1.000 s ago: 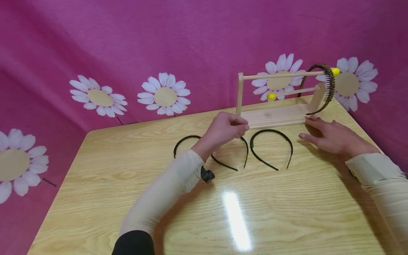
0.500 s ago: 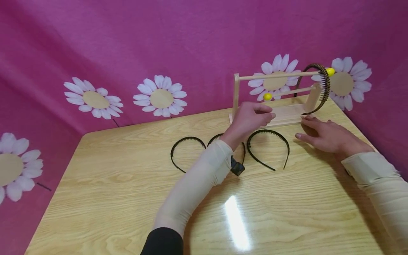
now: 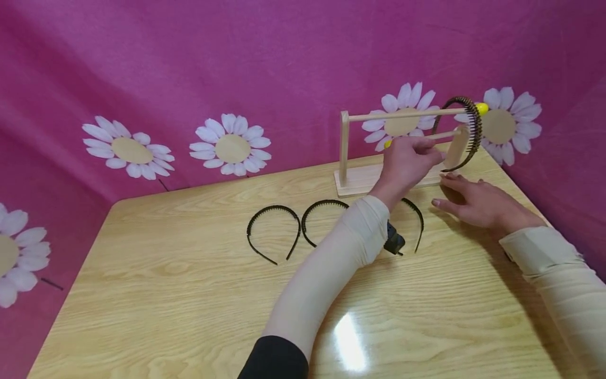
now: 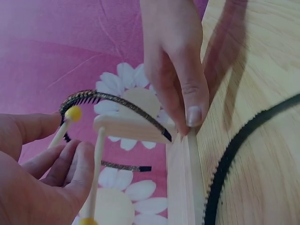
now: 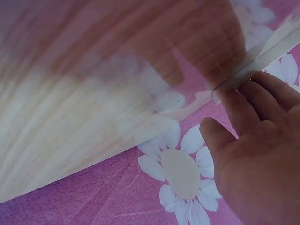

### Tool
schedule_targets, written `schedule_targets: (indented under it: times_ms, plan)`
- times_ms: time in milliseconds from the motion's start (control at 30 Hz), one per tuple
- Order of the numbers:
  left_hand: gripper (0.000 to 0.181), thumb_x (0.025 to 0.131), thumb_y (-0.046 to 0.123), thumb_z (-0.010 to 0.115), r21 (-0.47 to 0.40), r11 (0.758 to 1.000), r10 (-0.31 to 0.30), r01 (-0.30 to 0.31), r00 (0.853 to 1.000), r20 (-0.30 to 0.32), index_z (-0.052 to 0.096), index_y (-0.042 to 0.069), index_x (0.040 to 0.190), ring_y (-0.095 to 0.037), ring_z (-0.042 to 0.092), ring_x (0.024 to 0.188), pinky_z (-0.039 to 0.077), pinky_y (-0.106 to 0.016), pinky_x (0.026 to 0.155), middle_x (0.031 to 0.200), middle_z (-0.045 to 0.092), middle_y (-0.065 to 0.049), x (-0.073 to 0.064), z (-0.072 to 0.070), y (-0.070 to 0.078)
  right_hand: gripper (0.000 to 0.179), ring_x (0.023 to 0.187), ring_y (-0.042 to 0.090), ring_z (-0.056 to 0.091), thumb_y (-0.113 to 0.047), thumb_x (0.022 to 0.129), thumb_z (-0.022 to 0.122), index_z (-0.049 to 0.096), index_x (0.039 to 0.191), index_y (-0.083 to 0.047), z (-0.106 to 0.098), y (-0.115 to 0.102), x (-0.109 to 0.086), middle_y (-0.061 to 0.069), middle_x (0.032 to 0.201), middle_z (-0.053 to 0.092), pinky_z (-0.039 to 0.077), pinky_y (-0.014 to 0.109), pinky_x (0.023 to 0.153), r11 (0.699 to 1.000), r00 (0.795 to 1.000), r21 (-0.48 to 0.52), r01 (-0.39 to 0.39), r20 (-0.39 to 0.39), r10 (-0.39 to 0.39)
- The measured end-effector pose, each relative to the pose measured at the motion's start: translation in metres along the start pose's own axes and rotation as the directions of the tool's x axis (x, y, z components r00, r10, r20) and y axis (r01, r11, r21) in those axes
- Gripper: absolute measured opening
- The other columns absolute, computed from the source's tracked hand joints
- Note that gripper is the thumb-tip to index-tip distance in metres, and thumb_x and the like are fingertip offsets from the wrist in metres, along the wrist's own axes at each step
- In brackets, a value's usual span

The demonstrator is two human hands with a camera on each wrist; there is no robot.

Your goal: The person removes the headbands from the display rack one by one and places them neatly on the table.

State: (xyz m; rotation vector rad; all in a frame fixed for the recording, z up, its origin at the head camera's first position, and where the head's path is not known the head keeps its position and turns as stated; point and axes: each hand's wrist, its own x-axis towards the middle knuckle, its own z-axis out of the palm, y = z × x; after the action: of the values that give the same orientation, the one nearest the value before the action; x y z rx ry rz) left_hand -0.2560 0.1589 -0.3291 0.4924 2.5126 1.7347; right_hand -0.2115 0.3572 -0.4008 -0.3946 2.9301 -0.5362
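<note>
A wooden stand [image 3: 344,147] with two rods tipped by yellow balls stands at the back right. A toothed brown headband [image 3: 475,131] hangs over the upper rod [image 3: 402,115] near its yellow end. My left hand [image 3: 409,163] is in front of the lower rod, fingers loosely bent, holding nothing. In the left wrist view its fingers [image 4: 70,164] are beside the rods, close to the hanging headband [image 4: 136,108]; contact is unclear. My right hand [image 3: 483,205] rests its fingertips at the right end of the stand's base [image 4: 180,187].
On the wooden table [image 3: 165,295] lie three dark toothed headbands: one at left [image 3: 273,208], one in the middle [image 3: 326,202], and a right one [image 3: 420,221] partly hidden by my left arm. A pink flowered cloth [image 3: 284,63] hangs behind the table.
My left hand has moved right along the stand, from its left post to near the hanging headband. My right hand has stayed at the base. The view has shifted slightly.
</note>
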Motion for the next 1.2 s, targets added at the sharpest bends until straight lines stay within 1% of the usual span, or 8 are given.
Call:
schedule_targets:
  times_ms: [200,367,433,600,667,767,967,1200]
  plan:
    - [0.028,0.082,0.024,0.087,0.051,0.999,0.008,-0.006,0.999,-0.044,0.080,0.015,0.107,0.006,0.061,0.071,0.046,-0.010,0.061,0.081,0.072,0.011,0.013,0.027,0.007,0.077,0.132,0.051,0.043,-0.054,0.101,0.054,0.037,0.153,0.000,0.001,0.000,-0.003,0.027,0.156,0.033,0.018,0.072,0.110,1.000,1.000,0.006,0.002,-0.015,-0.002]
    - [0.037,0.078,0.027,0.090,0.021,0.999,-0.037,0.037,0.999,-0.022,0.079,0.016,0.112,0.006,0.060,0.071,0.047,-0.010,0.061,0.084,0.074,0.010,0.021,0.044,0.013,0.071,0.125,0.046,0.053,-0.050,0.100,0.057,0.040,0.153,-0.006,0.001,-0.002,0.000,0.022,0.149,0.046,0.021,0.073,0.108,0.999,0.998,0.006,0.039,-0.042,-0.038]
    - [0.036,0.079,0.029,0.089,0.056,0.998,-0.020,0.021,1.000,-0.018,0.080,0.018,0.111,0.006,0.059,0.072,0.046,-0.009,0.061,0.084,0.073,0.011,0.023,0.050,0.016,0.067,0.120,0.044,0.057,-0.047,0.100,0.059,0.041,0.152,-0.009,0.001,-0.002,-0.001,0.020,0.146,0.050,0.023,0.072,0.107,0.999,0.997,0.009,0.053,-0.058,-0.052]
    - [0.022,0.082,0.035,0.086,0.198,0.978,0.065,-0.059,0.998,-0.020,0.082,0.019,0.096,0.006,0.056,0.070,0.041,-0.010,0.058,0.077,0.071,0.013,0.027,0.061,0.020,0.061,0.112,0.042,0.062,-0.043,0.098,0.063,0.043,0.148,-0.012,0.000,0.000,-0.003,0.021,0.136,0.058,0.030,0.066,0.105,0.998,0.995,0.019,0.068,-0.077,-0.066]
    - [0.019,0.083,0.035,0.085,0.222,0.971,0.092,-0.087,0.996,-0.015,0.082,0.019,0.092,0.006,0.057,0.070,0.041,-0.010,0.058,0.075,0.071,0.013,0.028,0.064,0.020,0.060,0.109,0.041,0.063,-0.042,0.098,0.064,0.044,0.146,-0.012,0.000,0.002,-0.005,0.019,0.133,0.060,0.034,0.064,0.103,0.998,0.994,0.006,0.070,-0.082,-0.070]
    - [0.019,0.084,0.034,0.084,0.230,0.968,0.104,-0.100,0.995,-0.005,0.082,0.019,0.095,0.007,0.059,0.073,0.041,-0.008,0.061,0.079,0.072,0.014,0.028,0.065,0.019,0.060,0.104,0.039,0.065,-0.042,0.097,0.065,0.045,0.145,-0.013,0.001,0.002,-0.007,0.016,0.131,0.062,0.037,0.064,0.101,0.997,0.993,-0.009,0.076,-0.088,-0.076]
    - [0.018,0.088,0.029,0.081,0.176,0.981,0.077,-0.079,0.997,0.020,0.081,0.017,0.102,0.005,0.060,0.077,0.043,-0.007,0.065,0.085,0.073,0.012,0.030,0.062,0.016,0.061,0.112,0.042,0.062,-0.046,0.099,0.061,0.045,0.147,-0.013,0.000,0.000,-0.007,0.019,0.140,0.055,0.026,0.072,0.105,0.997,0.993,0.007,0.074,-0.088,-0.073]
    - [0.021,0.087,0.029,0.082,0.182,0.975,0.121,-0.127,0.992,0.045,0.081,0.017,0.105,0.005,0.064,0.080,0.045,-0.007,0.067,0.089,0.074,0.011,0.032,0.058,0.016,0.058,0.115,0.044,0.059,-0.046,0.099,0.060,0.047,0.144,-0.012,0.001,0.000,-0.005,0.020,0.142,0.053,0.028,0.072,0.103,0.997,0.994,0.014,0.071,-0.086,-0.070]
